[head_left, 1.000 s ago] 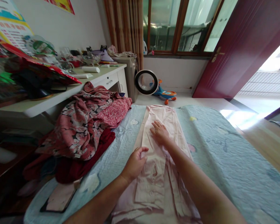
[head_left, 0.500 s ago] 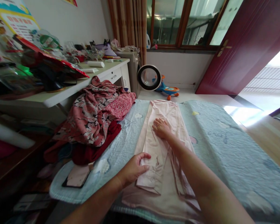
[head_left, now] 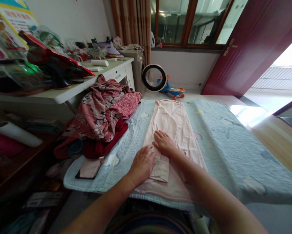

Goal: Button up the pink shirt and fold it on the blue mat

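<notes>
A pale pink shirt (head_left: 169, 117) lies folded lengthwise on the light blue quilted cover (head_left: 216, 146), its sleeve and buttoned cuff (head_left: 160, 172) pointing toward me. My right hand (head_left: 163, 142) rests flat on the sleeve with its fingers stretched out. Just left of it, my left hand (head_left: 143, 164) touches the sleeve's left edge near the cuff, fingers extended and the thumb apart. Neither hand grips the cloth. Part of the sleeve is hidden under my hands.
A heap of floral and dark red clothes (head_left: 99, 113) lies at the left, with a phone (head_left: 89, 168) nearer me. Beyond stand a cluttered white desk (head_left: 111, 73) and a washing machine with its round door (head_left: 154, 78) open. A blue ride-on toy (head_left: 172, 89) sits on the floor.
My right hand has slid down the sleeve toward me. My left hand has come slightly up and lies flatter on the sleeve's edge. The view has shifted a little.
</notes>
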`<state>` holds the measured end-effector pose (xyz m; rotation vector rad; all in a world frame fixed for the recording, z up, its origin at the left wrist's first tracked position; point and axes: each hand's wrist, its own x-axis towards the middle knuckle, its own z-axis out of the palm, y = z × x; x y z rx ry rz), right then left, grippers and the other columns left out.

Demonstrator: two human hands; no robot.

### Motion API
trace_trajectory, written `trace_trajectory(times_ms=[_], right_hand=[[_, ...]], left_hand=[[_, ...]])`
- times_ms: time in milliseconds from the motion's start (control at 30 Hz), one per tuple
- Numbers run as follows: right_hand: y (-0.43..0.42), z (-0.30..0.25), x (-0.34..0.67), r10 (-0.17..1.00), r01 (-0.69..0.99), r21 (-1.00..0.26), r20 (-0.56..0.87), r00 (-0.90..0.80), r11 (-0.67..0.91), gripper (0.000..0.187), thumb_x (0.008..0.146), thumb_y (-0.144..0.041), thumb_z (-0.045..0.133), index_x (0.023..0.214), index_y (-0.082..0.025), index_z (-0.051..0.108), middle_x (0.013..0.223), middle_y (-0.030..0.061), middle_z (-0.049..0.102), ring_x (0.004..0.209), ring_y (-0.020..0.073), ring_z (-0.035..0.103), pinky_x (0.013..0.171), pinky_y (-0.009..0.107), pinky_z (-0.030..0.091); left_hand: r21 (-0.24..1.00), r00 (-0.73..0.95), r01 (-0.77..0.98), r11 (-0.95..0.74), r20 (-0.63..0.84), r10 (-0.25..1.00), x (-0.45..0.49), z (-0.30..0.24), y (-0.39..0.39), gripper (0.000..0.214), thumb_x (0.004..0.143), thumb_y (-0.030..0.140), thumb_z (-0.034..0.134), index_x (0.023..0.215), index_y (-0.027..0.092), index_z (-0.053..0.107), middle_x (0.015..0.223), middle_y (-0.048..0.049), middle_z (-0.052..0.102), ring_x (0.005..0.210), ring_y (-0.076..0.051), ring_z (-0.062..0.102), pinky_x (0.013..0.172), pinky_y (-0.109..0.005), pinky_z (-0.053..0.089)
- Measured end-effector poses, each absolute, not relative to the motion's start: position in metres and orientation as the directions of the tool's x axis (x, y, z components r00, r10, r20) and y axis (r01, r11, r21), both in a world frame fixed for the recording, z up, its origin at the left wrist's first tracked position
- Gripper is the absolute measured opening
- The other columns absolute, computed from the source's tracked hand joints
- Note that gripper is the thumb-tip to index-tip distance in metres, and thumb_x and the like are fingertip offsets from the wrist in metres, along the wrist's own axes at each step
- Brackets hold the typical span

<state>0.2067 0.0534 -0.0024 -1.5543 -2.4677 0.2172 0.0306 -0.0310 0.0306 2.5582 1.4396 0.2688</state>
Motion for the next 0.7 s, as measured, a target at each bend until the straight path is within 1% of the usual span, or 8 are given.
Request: trace_trajectory(times_ms=[133, 200, 267, 367, 433, 567, 633, 700], right_hand=[[0.043, -0.003, 0.211, 0.875, 0.83, -0.285, 0.087, -0.476, 0.479, 0.048, 0.094, -0.027, 0.048, 0.139, -0.01, 0.049, 0.15, 0.015, 0.044, 0.142, 0.0268, 0.034, 0.116, 0.04, 0.027], [0.044, -0.001, 0.218, 0.846, 0.787, -0.33, 0.079, -0.528, 0.522, 0.045, 0.093, -0.022, 0.047, 0.135, -0.011, 0.054, 0.143, 0.0141, 0.052, 0.136, 0.0231, 0.044, 0.114, 0.035, 0.032], [0.049, 0.003, 0.224, 0.852, 0.783, -0.348, 0.111, -0.512, 0.516, 0.041, 0.093, -0.02, 0.046, 0.131, -0.012, 0.058, 0.139, 0.0131, 0.057, 0.131, 0.0204, 0.05, 0.111, 0.032, 0.035], [0.058, 0.005, 0.234, 0.913, 0.864, -0.299, 0.179, -0.367, 0.406, 0.041, 0.092, -0.021, 0.049, 0.13, -0.011, 0.059, 0.143, 0.0152, 0.052, 0.132, 0.0236, 0.047, 0.111, 0.036, 0.035], [0.065, 0.005, 0.24, 0.924, 0.88, -0.286, 0.18, -0.339, 0.378, 0.038, 0.091, -0.022, 0.05, 0.125, -0.011, 0.062, 0.14, 0.0157, 0.055, 0.13, 0.0246, 0.049, 0.109, 0.036, 0.036], [0.078, 0.008, 0.262, 0.948, 0.873, -0.373, 0.167, -0.271, 0.315, 0.03, 0.091, -0.02, 0.046, 0.107, -0.016, 0.071, 0.113, 0.0102, 0.07, 0.106, 0.0193, 0.063, 0.095, 0.027, 0.044], [0.088, 0.01, 0.279, 0.969, 0.898, -0.389, 0.212, -0.131, 0.206, 0.032, 0.09, -0.018, 0.044, 0.106, -0.015, 0.071, 0.108, 0.0099, 0.071, 0.101, 0.0188, 0.064, 0.092, 0.026, 0.044], [0.099, 0.012, 0.297, 0.965, 0.926, -0.371, 0.258, 0.039, 0.062, 0.033, 0.089, -0.015, 0.044, 0.109, -0.014, 0.07, 0.111, 0.0119, 0.068, 0.104, 0.0205, 0.061, 0.094, 0.028, 0.043]], left_hand=[[0.223, 0.671, 0.725, -0.652, -0.014, 0.741, 0.027, 0.032, -0.023, 0.016, 0.089, 0.016, 0.052, 0.099, 0.019, 0.064, 0.109, -0.0073, 0.061, 0.104, -0.022, 0.056, 0.094, -0.036, 0.047], [0.203, 0.696, 0.708, -0.677, -0.034, 0.717, 0.028, 0.033, -0.015, 0.012, 0.09, 0.019, 0.052, 0.093, 0.019, 0.064, 0.102, -0.0068, 0.062, 0.098, -0.022, 0.058, 0.088, -0.035, 0.048], [0.163, 0.685, 0.722, -0.673, -0.025, 0.729, 0.034, 0.034, -0.007, 0.015, 0.093, 0.025, 0.051, 0.091, 0.018, 0.064, 0.098, -0.0073, 0.063, 0.095, -0.023, 0.058, 0.086, -0.037, 0.049], [0.111, 0.667, 0.731, -0.674, 0.097, 0.739, 0.049, 0.032, 0.003, 0.022, 0.094, 0.033, 0.052, 0.102, 0.017, 0.063, 0.113, -0.01, 0.061, 0.107, -0.026, 0.056, 0.093, -0.04, 0.046], [0.105, 0.695, 0.697, -0.709, 0.144, 0.704, 0.056, 0.028, 0.006, 0.026, 0.092, 0.035, 0.054, 0.108, 0.017, 0.061, 0.119, -0.0099, 0.059, 0.112, -0.026, 0.054, 0.095, -0.04, 0.045], [0.113, 0.748, 0.645, -0.755, 0.105, 0.655, 0.058, 0.023, 0.011, 0.023, 0.091, 0.037, 0.055, 0.102, 0.018, 0.062, 0.106, -0.0074, 0.063, 0.102, -0.024, 0.057, 0.089, -0.038, 0.048], [0.13, 0.75, 0.643, -0.755, 0.094, 0.655, 0.058, 0.023, 0.017, 0.023, 0.092, 0.039, 0.054, 0.099, 0.019, 0.063, 0.103, -0.0071, 0.064, 0.099, -0.024, 0.058, 0.087, -0.037, 0.049], [0.158, 0.731, 0.658, -0.737, 0.104, 0.675, 0.062, 0.024, 0.027, 0.024, 0.093, 0.039, 0.053, 0.098, 0.019, 0.064, 0.103, -0.0071, 0.065, 0.1, -0.023, 0.059, 0.088, -0.036, 0.049]])
